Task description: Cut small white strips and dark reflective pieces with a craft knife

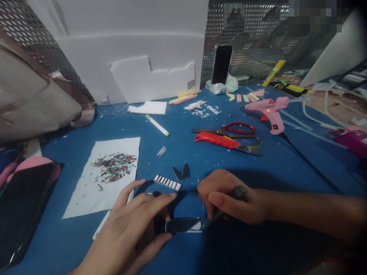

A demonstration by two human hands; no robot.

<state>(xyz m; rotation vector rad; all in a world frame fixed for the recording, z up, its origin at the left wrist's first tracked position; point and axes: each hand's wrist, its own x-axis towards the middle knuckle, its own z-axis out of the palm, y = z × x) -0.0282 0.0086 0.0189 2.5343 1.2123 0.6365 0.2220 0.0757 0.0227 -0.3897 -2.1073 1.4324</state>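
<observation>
My left hand [134,221] steadies a small flat strip [183,224] on the blue table, fingers and thumb at its left end. Most of the strip is black, with white showing at its lower right corner. In my right hand [229,194] is a slim dark marker [213,218], gripped like a pen, its tip at the strip's right end. Just beyond my left fingers lies a black strip with white bars [168,182]. A black V-shaped piece [181,172] is above it.
Glittery scraps [114,167] cover a white paper sheet [83,202] at left, near a dark phone [21,214]. Red-handled pliers [241,126], a red-handled cutter [218,140] and a pink glue gun [271,110] with a cord lie right. White foam panels [155,80] stand behind.
</observation>
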